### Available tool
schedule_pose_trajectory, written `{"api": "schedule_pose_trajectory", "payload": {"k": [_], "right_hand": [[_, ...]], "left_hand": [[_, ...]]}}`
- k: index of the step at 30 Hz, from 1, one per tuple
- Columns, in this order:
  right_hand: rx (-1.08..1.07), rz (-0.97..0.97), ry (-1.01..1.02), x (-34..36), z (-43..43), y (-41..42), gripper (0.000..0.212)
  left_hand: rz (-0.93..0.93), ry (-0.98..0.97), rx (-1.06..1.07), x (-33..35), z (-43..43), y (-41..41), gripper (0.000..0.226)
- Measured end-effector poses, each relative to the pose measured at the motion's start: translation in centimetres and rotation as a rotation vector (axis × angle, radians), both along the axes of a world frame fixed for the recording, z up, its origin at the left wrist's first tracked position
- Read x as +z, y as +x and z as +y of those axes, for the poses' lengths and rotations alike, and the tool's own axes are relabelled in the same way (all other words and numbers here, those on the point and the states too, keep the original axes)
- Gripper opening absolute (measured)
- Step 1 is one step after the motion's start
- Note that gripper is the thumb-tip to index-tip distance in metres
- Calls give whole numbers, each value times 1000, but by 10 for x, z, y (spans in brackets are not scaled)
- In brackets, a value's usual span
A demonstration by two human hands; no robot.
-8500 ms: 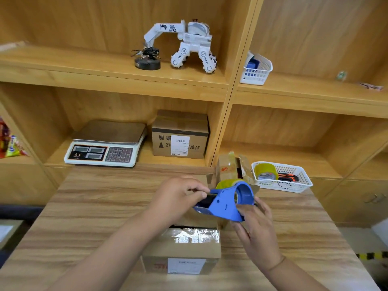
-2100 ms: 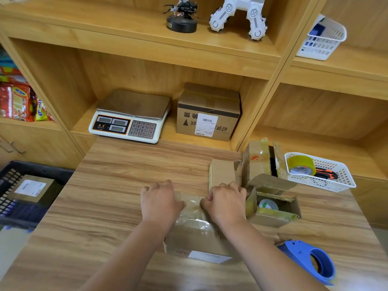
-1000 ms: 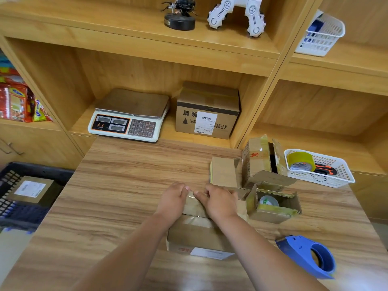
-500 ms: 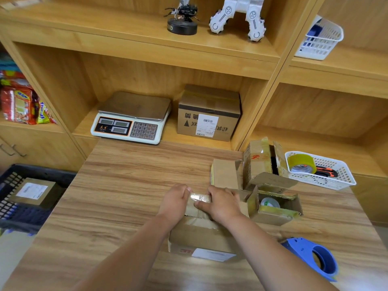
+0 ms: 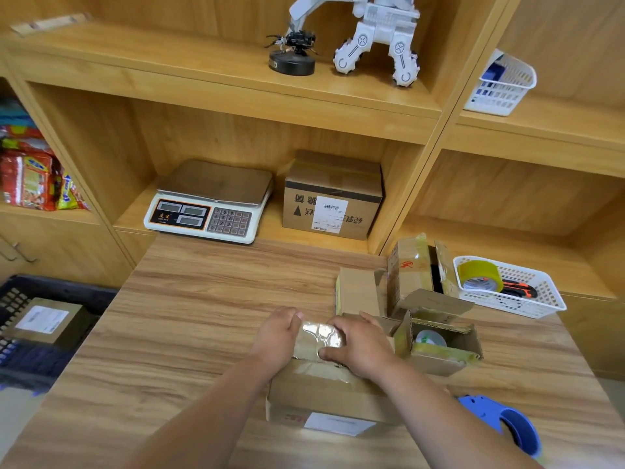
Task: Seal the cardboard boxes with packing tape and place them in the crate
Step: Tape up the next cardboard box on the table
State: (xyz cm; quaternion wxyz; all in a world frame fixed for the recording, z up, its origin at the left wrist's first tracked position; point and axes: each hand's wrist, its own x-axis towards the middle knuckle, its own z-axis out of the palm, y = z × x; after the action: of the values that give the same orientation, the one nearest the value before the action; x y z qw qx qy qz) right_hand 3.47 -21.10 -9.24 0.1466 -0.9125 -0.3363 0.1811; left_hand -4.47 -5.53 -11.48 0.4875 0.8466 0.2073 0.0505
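Cardboard box (image 5: 324,397) at near edge of desk (image 5: 203,316), mid-width, clear tape strip (image 5: 319,336) across top. Left hand (image 5: 277,336) and right hand (image 5: 362,350) clamped over box's far end, thumbs on tape. Blue tape dispenser (image 5: 507,424) near near-right corner. Crate (image 5: 20,333) beyond left edge.

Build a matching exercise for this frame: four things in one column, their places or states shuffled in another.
Things:
1 tape dispenser
2 scale
3 yellow tape roll
4 nearest cardboard box

Places or states:
A gripped by the left hand and right hand
B in the white basket
C on the shelf
D lying untouched on the table

Pairs: 1-D, 2-C, 3-B, 4-A.
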Motion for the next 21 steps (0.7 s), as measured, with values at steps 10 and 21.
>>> {"api": "schedule_pose_trajectory", "payload": {"k": [10, 21], "right_hand": [[-83, 34, 16, 4, 1, 3, 34], [-161, -35, 14, 0, 11, -1, 45]], "left_hand": [[136, -105, -238, 5, 18, -5, 28], [19, -141, -103, -1, 9, -4, 17]]}}
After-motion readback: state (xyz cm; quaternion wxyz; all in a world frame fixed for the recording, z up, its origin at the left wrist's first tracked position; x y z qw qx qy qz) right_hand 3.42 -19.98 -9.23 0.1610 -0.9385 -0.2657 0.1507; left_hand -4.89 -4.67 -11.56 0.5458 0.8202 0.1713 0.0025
